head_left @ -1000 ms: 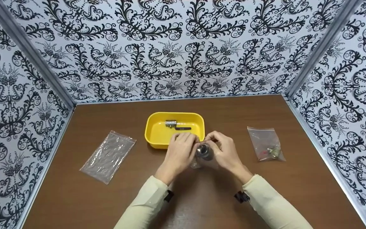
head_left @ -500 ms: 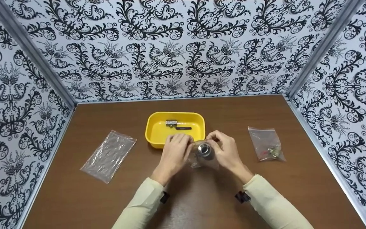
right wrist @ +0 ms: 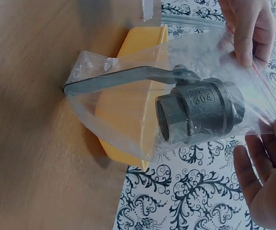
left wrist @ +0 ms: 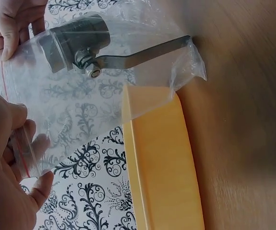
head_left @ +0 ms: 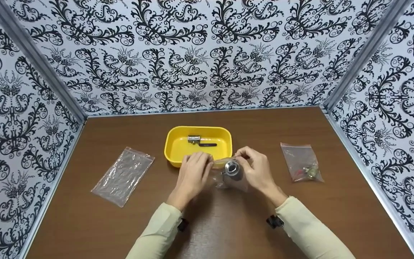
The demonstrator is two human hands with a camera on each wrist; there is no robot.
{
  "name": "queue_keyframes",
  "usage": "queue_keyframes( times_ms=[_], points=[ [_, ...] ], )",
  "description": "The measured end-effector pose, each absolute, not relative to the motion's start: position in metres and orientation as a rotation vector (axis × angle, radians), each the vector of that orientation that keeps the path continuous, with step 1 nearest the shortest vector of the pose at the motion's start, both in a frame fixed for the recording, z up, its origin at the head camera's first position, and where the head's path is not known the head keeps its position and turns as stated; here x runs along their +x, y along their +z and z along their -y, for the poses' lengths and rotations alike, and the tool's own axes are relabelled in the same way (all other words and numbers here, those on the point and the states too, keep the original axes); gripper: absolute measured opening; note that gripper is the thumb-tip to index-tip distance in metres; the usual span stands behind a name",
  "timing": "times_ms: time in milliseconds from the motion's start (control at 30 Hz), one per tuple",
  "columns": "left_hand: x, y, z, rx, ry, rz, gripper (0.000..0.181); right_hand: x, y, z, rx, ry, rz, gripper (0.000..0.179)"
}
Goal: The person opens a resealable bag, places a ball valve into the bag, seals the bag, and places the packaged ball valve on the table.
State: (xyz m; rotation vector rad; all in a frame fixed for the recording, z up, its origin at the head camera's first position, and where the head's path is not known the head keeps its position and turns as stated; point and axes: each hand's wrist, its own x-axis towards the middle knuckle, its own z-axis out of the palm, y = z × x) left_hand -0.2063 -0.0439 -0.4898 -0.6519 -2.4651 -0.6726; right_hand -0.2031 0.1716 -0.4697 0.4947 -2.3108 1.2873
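A clear zip bag (right wrist: 123,115) hangs upright between my two hands, a red line along its top edge. Inside it is a large steel ball valve (right wrist: 202,108) with "304" on its body; its long lever (left wrist: 152,55) points down, with its tip in a bottom corner of the bag close over the table. My left hand (head_left: 192,176) pinches one end of the top edge between thumb and fingers. At the other end, beside the valve body, my right hand (head_left: 259,172) pinches the same edge. The bag's top is stretched between them.
Just behind my hands stands a yellow tray (head_left: 169,155) holding a smaller ball valve (head_left: 194,139) with a black lever. A flat clear bag (head_left: 122,176) lies left. At right lies another zip bag (head_left: 297,156) with a brass-coloured and red piece (head_left: 312,173). Patterned walls enclose the table.
My left hand has moved left, away from the right one, spreading the bag's top edge wider. The right hand has hardly moved, and more of the valve shows between them.
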Motion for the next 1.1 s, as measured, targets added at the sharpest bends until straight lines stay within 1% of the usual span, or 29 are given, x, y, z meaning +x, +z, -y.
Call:
queue_keyframes(
  times_ms=[300, 533, 767, 1100],
  points=[
    [-0.209, -0.495, 0.057, -0.614, -0.727, 2.454, 0.009, -0.204, -0.469, -0.172, 0.456, 1.355, 2.301, 0.009],
    [-0.210, -0.496, 0.063, -0.599, -0.732, 2.434, 0.006, -0.205, -0.468, -0.174, 0.450, 1.375, 2.320, 0.008],
    [-0.210, -0.501, 0.069, -0.587, -0.746, 2.427, 0.011, -0.208, -0.470, -0.176, 0.447, 1.387, 2.313, 0.008],
    [-0.208, -0.503, 0.077, -0.593, -0.752, 2.443, 0.006, -0.210, -0.472, -0.176, 0.437, 1.435, 2.289, 0.009]
  ],
)
